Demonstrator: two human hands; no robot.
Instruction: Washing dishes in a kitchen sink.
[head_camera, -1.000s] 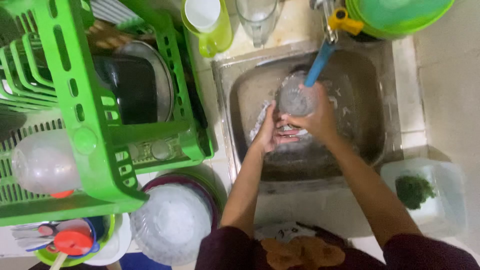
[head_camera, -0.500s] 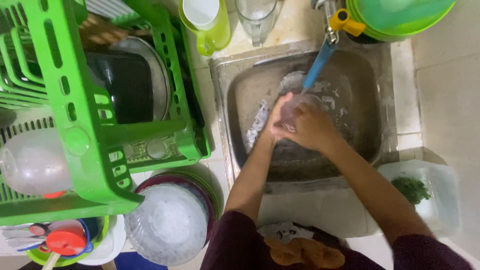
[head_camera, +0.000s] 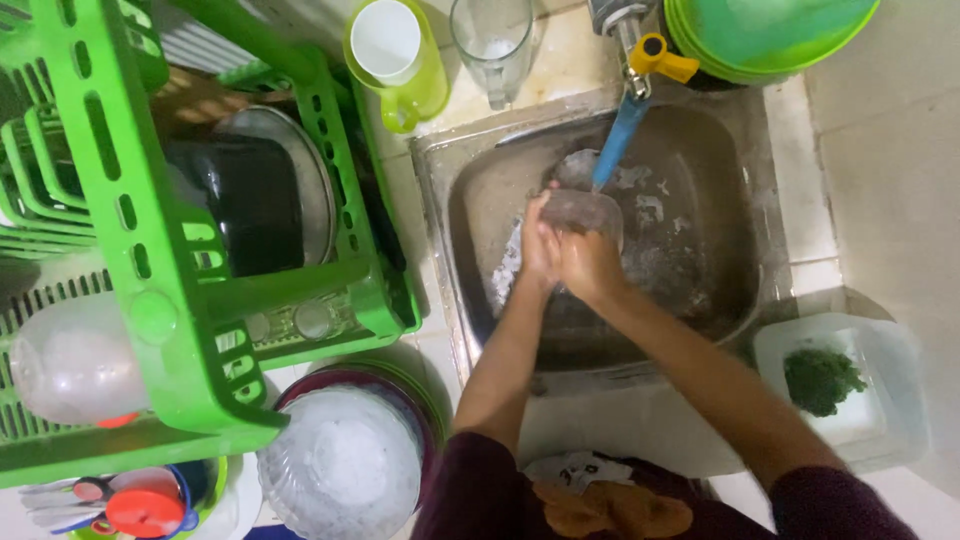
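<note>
- Small kitchen counter, pale tiles, with a steel sink (head_camera: 720, 300) set into it; everything below is placed off that sink.
- Nearest, left of the sink: a frosted bowl (head_camera: 345, 470) stacked upside down, and a green dish rack (head_camera: 190, 290) already holding a dark pot and plates, so some washing looks done.
- Right of the sink: a clear tub with a green scrubber (head_camera: 820, 380).
- In the sink: the left hand (head_camera: 538, 245) and right hand (head_camera: 588, 262) have fingers curled around a clear glass (head_camera: 583, 212) under the blue tap spout (head_camera: 615, 140). Suds around, so I'd say mid-rinse.
- Its long axis seems to run toward the tap, but which end is the mouth I can't tell.
- Behind the sink: a green cup (head_camera: 395, 55) and another tumbler (head_camera: 493, 40), maybe still waiting.
</note>
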